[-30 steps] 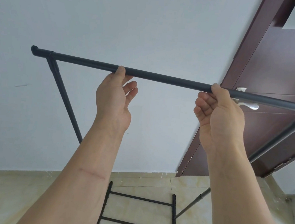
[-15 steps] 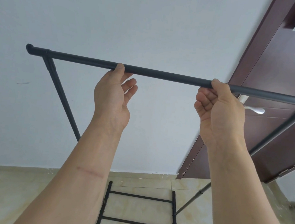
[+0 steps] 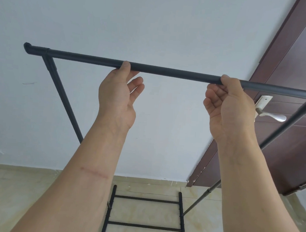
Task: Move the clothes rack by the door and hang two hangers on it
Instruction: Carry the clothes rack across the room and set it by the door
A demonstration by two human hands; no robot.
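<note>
In the head view, the left hand (image 3: 117,96) and the right hand (image 3: 228,107) were each pinched on the black top bar (image 3: 170,72) of the clothes rack (image 3: 59,88). The hands were well apart. The rack stood by the white wall (image 3: 155,24), with the brown door (image 3: 298,76) at three o'clock. This looked like the moving step. No hangers showed, so next they must be fetched.

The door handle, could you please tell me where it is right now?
In the head view, the silver door handle sits at the right on the dark brown door, just below the rack's top bar and beside the right hand.
</note>
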